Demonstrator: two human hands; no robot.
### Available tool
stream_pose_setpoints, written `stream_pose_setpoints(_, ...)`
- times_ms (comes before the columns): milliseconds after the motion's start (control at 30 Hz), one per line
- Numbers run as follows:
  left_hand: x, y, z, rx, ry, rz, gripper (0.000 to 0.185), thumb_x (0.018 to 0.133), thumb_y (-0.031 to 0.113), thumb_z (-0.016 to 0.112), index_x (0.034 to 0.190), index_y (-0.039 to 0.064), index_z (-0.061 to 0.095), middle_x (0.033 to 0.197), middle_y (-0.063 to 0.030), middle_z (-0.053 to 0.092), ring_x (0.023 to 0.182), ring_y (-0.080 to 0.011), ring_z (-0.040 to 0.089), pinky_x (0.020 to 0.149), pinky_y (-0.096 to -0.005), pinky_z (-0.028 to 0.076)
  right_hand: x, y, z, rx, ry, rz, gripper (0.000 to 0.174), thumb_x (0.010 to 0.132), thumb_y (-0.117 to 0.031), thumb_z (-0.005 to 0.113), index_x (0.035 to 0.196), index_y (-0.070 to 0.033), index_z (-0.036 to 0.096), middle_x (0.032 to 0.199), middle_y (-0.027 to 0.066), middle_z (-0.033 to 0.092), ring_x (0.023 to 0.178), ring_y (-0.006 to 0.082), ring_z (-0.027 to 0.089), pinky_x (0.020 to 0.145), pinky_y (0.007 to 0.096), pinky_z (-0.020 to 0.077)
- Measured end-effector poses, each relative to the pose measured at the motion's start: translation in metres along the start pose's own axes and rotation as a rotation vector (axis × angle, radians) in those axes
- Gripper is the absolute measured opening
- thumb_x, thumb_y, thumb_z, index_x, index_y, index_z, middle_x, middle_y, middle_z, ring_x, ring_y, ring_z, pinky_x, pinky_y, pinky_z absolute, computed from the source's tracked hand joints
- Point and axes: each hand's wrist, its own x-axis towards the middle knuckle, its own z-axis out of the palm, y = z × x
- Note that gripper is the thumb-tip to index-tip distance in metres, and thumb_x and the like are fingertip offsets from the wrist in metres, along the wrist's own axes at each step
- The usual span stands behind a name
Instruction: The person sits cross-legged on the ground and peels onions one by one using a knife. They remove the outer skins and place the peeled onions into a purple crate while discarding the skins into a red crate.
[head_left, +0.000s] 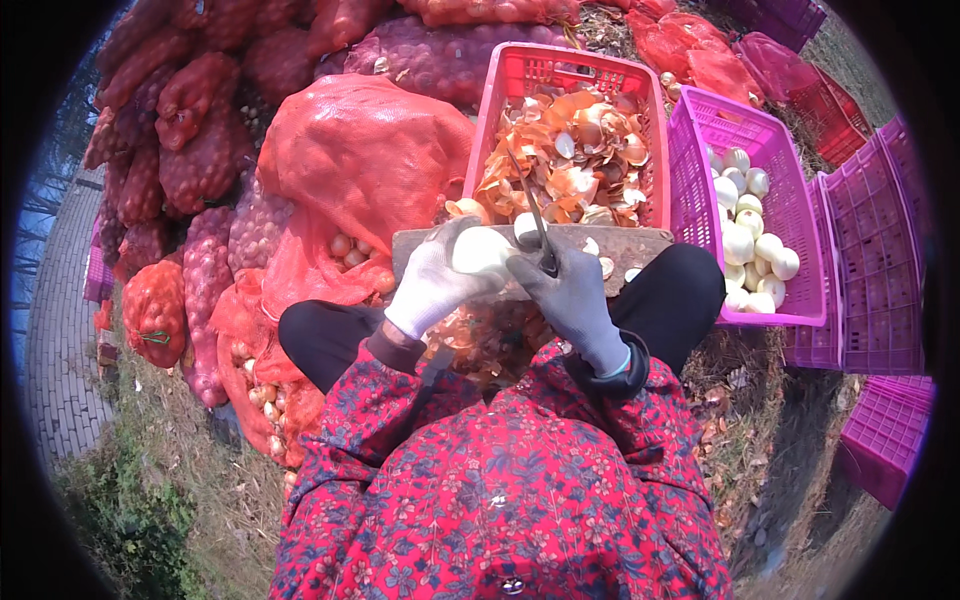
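Note:
My left hand (439, 274), in a pale knit glove, grips a peeled white onion (480, 251) above a wooden board (645, 244) that spans the space before my knees. A knife (536, 206) is in my gloved right hand (574, 289), its dark blade pointing up and away from me. The right fingertips reach the near side of the onion. Just behind the blade shows another white onion piece (527, 227); whether it rests on the board cannot be made out. Small cut onion bits (606, 266) lie on the board beside my right hand.
Beyond the board stands a red crate (660, 150) of onion skins. A purple crate (806, 255) of peeled onions is at right, beside stacked purple crates (874, 255). Red mesh sacks (360, 142) of onions are heaped at left. Skins (487, 337) lie between my legs.

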Motion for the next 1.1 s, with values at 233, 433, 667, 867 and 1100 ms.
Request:
stream_pose_setpoints(233, 0.001, 0.037, 0.0, -0.299, -0.234, -0.132, 0.073, 0.065, 0.012, 0.084, 0.132, 0.004, 0.055, 0.118, -0.0069, 0.062, 0.111, -0.0163, 0.06, 0.097, -0.0311, 0.048, 0.029, 0.035, 0.013, -0.054, 0.159, 0.089, 0.024, 0.085, -0.023, 0.067, 0.087, 0.001, 0.066, 0.074, 0.0201, 0.066, 0.071, 0.0337, 0.068, 0.065, 0.0428, 0.0509)
stream_pose_setpoints(433, 0.015, 0.06, 0.021, -0.507, -0.337, -0.19, 0.072, 0.069, 0.014, 0.08, 0.134, 0.001, 0.052, 0.119, -0.0083, 0.062, 0.11, -0.0175, 0.06, 0.095, -0.0327, 0.05, 0.039, 0.074, 0.012, -0.236, 0.008, 0.264, 0.029, 0.086, -0.032, 0.066, 0.093, -0.004, 0.068, 0.083, 0.0193, 0.069, 0.083, 0.0383, 0.068, 0.072, 0.0491, 0.0521)
stream_pose_setpoints(667, 0.09, 0.137, 0.116, -0.93, -0.527, -0.138, 0.056, 0.086, 0.015, 0.07, 0.134, -0.004, 0.05, 0.117, -0.0127, 0.065, 0.105, -0.0214, 0.064, 0.092, -0.0353, 0.053, 0.022, 0.097, 0.056, -0.118, 0.036, 0.228, 0.041, 0.083, -0.04, 0.066, 0.109, -0.008, 0.068, 0.1, 0.0176, 0.071, 0.097, 0.0357, 0.068, 0.085, 0.0446, 0.0534)
stream_pose_setpoints(867, 0.145, 0.143, 0.124, -0.939, -0.499, 0.048, 0.044, 0.094, 0.011, 0.063, 0.133, -0.005, 0.051, 0.116, -0.0117, 0.064, 0.101, -0.0214, 0.067, 0.089, -0.0347, 0.057, 0.032, 0.099, 0.042, -0.1, 0.113, 0.263, 0.027, 0.085, -0.026, 0.061, 0.093, -0.002, 0.069, 0.09, 0.0215, 0.069, 0.088, 0.0401, 0.067, 0.077, 0.0481, 0.0517)
stream_pose_setpoints(1100, 0.126, -0.04, -0.074, -0.766, 0.172, -0.121, 0.02, 0.096, 0.014, 0.06, 0.108, -0.001, 0.067, 0.097, -0.0106, 0.071, 0.082, -0.0194, 0.069, 0.074, -0.0305, 0.058, 0.031, 0.073, 0.035, -0.12, 0.207, 0.145, 0.022, 0.088, -0.021, 0.062, 0.092, -0.001, 0.069, 0.083, 0.0218, 0.069, 0.08, 0.0397, 0.068, 0.071, 0.0453, 0.0519)
